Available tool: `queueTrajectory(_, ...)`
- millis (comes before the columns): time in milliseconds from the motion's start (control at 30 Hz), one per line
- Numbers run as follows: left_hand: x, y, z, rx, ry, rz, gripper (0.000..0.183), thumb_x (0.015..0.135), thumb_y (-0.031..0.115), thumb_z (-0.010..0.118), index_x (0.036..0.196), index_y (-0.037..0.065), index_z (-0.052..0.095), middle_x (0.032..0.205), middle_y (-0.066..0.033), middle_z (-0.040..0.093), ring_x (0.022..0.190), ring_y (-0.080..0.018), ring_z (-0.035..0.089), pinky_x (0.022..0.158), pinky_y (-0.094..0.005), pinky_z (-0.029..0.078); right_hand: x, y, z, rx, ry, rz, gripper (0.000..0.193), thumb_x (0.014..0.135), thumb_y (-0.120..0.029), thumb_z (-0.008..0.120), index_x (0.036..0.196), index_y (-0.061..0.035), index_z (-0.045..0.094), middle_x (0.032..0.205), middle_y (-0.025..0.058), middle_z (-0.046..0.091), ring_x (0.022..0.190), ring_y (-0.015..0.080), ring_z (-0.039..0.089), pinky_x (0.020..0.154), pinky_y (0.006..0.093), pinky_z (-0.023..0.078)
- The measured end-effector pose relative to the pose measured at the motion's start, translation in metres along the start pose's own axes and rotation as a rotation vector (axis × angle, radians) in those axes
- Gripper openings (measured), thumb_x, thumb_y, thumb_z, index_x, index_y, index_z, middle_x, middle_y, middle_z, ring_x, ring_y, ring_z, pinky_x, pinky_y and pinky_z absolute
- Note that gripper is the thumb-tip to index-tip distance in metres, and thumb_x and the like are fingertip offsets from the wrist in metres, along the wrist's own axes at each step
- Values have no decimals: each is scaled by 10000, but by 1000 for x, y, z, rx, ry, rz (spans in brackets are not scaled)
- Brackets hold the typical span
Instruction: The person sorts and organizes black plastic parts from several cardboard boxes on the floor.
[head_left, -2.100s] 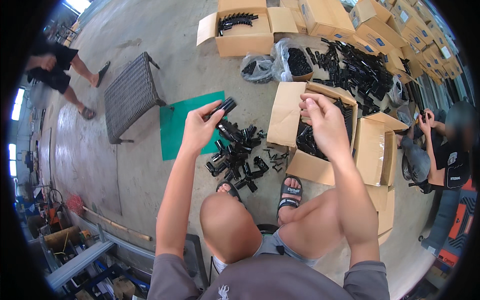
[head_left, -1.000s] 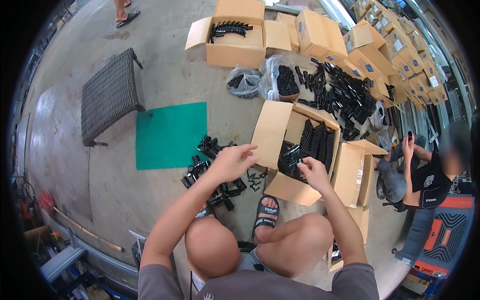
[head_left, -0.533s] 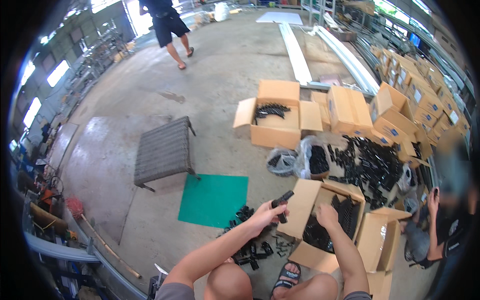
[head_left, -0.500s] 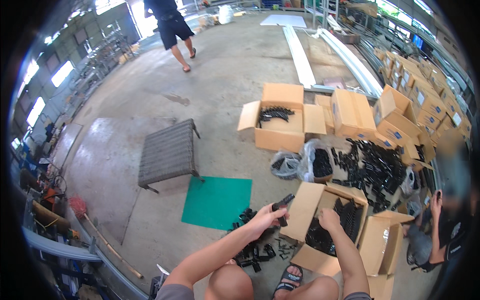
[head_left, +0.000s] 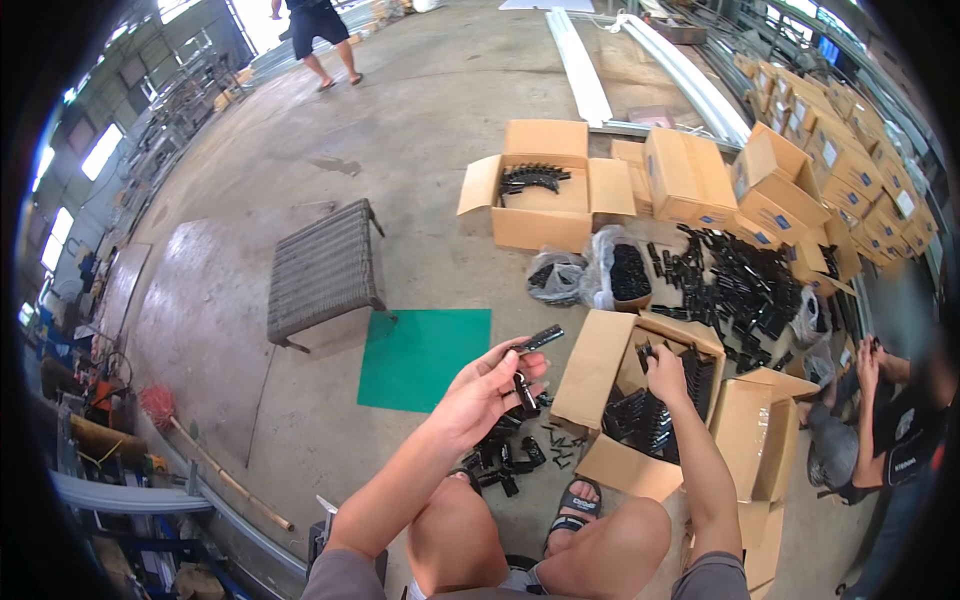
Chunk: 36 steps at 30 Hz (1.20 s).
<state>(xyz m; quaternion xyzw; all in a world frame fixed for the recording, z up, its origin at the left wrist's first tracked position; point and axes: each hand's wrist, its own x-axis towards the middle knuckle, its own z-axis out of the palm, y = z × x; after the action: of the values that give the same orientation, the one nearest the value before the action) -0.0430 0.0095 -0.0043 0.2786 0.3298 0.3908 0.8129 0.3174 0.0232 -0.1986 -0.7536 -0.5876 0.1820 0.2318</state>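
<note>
My left hand (head_left: pixel 490 392) is raised in front of my knees, holding black plastic fittings. One short tubular fitting (head_left: pixel 541 338) sticks out past the thumb and index finger, and another fitting (head_left: pixel 524 391) hangs lower against the fingers. My right hand (head_left: pixel 665 374) is over an open cardboard box (head_left: pixel 582 362), its fingers closed on a small black fitting (head_left: pixel 644 356). Rows of similar black parts (head_left: pixel 645 425) lie inside that box. On the floor below my left hand is a loose heap of black parts (head_left: pixel 505 450).
A green mat (head_left: pixel 425 358) and a dark woven stool (head_left: pixel 325 270) stand ahead to the left. Another open box (head_left: pixel 543 227), plastic bags (head_left: pixel 560 276) and a large pile of black parts (head_left: pixel 745 285) lie beyond. A co-worker (head_left: pixel 885 430) sits at the right; another person (head_left: pixel 318 40) stands far off.
My left hand has turned, its fingers spreading around the fittings. My right hand has moved toward the far side of the box, and a black fitting now shows in it. The distant person has walked farther off.
</note>
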Motion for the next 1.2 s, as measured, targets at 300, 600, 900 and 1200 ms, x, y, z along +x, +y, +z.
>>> queueTrajectory(300,-3,9,64,-42,30,165,418,1010,205,562,1378,36,461,1192,-66,614,1195,-182,563,979,-345,503,-99,-226,-144,733,13,-140,152,895,-77,682,1018,11,662,902,82,695,721,106,646,663,268,532)
queueTrajectory(600,-20,-10,67,-120,-40,219,401,1017,187,550,1380,40,464,1262,-110,604,1154,-166,592,998,-325,491,-145,-265,-117,322,366,-443,203,833,-27,687,1032,-4,652,863,157,658,729,291,667,630,346,525)
queueTrajectory(900,-25,-15,51,82,9,267,396,977,107,609,1354,38,509,1173,-30,612,1024,-85,568,869,-239,474,-142,-271,-100,307,197,-423,316,895,-45,619,1207,4,603,1014,195,647,878,361,662,748,392,529)
queueTrajectory(1200,-19,-4,30,46,-48,192,426,955,101,638,1352,18,507,1171,-49,644,1008,-90,606,844,-248,507,-141,-269,-94,262,131,-445,355,910,-82,617,1262,-41,641,1189,169,610,1033,334,617,883,391,496)
